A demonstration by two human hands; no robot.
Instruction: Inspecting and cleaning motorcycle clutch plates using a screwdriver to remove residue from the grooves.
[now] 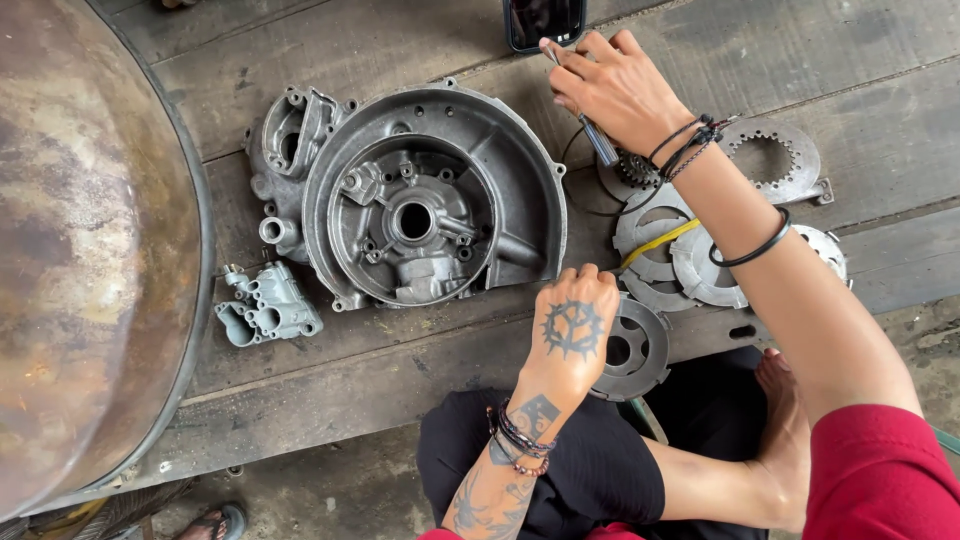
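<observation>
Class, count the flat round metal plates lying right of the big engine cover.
5: a toothed ring far right, two overlapping plates under the right forearm, one beyond it, one beside the left hand. The arm may hide others.

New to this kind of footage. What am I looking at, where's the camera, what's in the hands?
There is one picture, from a camera on the person's head, looking down at their own two bare hands. No robot is involved. The person sits at a low plank bench. On it lie a large grey engine cover, a small cast part to its left, and a spread of round metal plates on the right. A big rusty drum fills the left edge, and a phone lies at the top. The left hand rests by the cover's lower edge. The right hand holds a slim metal tool.
</observation>
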